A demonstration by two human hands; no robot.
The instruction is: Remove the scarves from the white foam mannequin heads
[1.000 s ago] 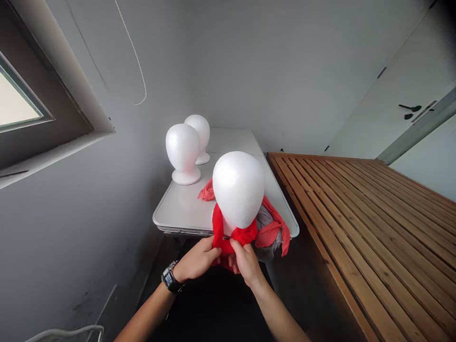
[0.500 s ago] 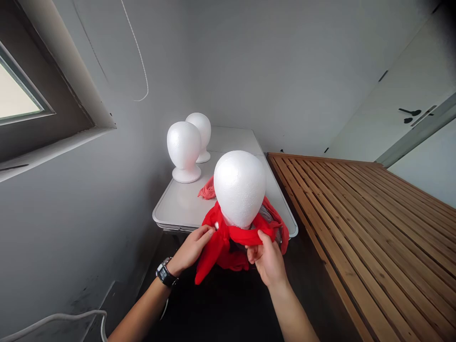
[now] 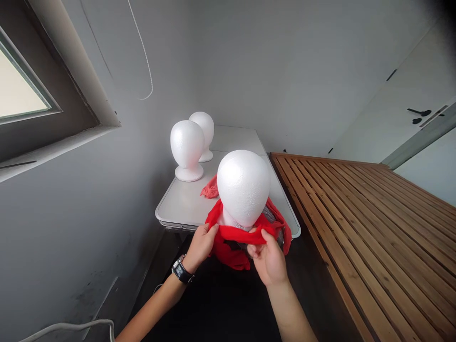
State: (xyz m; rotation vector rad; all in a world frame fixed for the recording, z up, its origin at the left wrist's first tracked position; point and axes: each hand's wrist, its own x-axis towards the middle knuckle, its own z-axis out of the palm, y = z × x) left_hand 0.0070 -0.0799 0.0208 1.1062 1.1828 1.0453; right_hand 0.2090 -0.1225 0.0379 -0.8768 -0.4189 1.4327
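A white foam mannequin head [image 3: 243,187] stands near the front edge of the table, with a bright red scarf [image 3: 237,234] around its neck. My left hand [image 3: 202,246], with a watch on its wrist, pinches the scarf at the left of the neck. On the right, my right hand [image 3: 269,256] grips the scarf between thumb and fingers. The scarf stretches across the front of the neck between both hands, and its lower part hangs over the table edge. Behind and right of the head lie a coral-coloured cloth [image 3: 286,232] and a grey cloth [image 3: 272,218], partly hidden.
Two more foam heads, a nearer one [image 3: 187,149] and a farther one [image 3: 204,133], stand at the table's left side. A pinkish cloth [image 3: 210,188] lies on the white table [image 3: 178,204]. A slatted wooden frame [image 3: 356,213] runs along the right; a grey wall borders the left.
My left hand has moved right and taken hold of the scarf closer to the neck. The hanging end at the left is no longer visible there. My right hand keeps its grip.
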